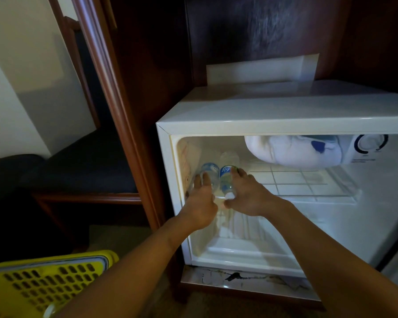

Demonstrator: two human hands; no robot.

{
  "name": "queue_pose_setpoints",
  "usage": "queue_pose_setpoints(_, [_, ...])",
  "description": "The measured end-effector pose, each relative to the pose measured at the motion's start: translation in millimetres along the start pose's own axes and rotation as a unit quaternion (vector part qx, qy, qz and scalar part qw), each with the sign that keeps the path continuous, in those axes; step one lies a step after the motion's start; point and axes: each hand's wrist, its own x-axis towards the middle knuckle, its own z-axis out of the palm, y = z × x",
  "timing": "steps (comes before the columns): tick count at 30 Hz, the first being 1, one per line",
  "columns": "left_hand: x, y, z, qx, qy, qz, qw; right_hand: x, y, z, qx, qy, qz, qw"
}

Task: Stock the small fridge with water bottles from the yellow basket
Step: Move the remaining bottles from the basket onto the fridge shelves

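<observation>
Clear plastic bottles lie on their sides at the left end of the wire shelf (296, 180) inside the small fridge (262, 125), whose front stands open to the person. The left bottle (208, 172) sits close to the fridge's left wall, and the right bottle (225, 180), with a blue label, lies just beside it, apparently touching. A third bottle (229, 158) shows dimly behind them, deeper on the shelf.

The left hand (201, 203) rests on the left bottle with its fingers laid fairly straight along the top, pressing rather than gripping. The right hand (246, 196) holds the right bottle, fingers curved over its right side and the thumb down near the white cap.

Both front bottles run front to back, caps pointing out toward the person, so each lies straight ahead of the hand on it. They look nearly seated, and the likely job now is nudging them back and square. To the right of the bottles the shelf shows bare wire, under the frosted freezer box (292, 150).

The yellow basket (44, 285) stands on the floor at the lower left, below the left forearm and well apart from the shelf. It is nearer the left arm, so that hand seems the natural one for the next pick-up. What the basket holds cannot be made out.
</observation>
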Motion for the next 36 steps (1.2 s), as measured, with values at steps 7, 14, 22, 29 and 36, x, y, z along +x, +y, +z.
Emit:
queue_pose_setpoints(7, [23,10,-8,0.004,0.009,0.000,1.000,17,3,-1,-0.105,0.038,0.003,0.994])
queue_pose_setpoints(14, [30,8,-2,0.055,0.003,-0.006,0.998,26,6,8,-0.108,0.033,0.033,0.993])
queue_pose_setpoints(22, [-49,-6,-5,-0.042,0.041,0.062,0.996,-47,-30,28,-0.015,0.119,0.009,0.993])
queue_pose_setpoints(29, [-183,-95,-18,-0.135,0.140,0.069,0.979,-134,-112,70,0.085,0.069,-0.037,0.993])
queue_pose_setpoints(36, [-277,-239,-41,-0.087,0.129,-0.107,0.982,-158,-228,137,0.115,-0.045,-0.128,0.984])
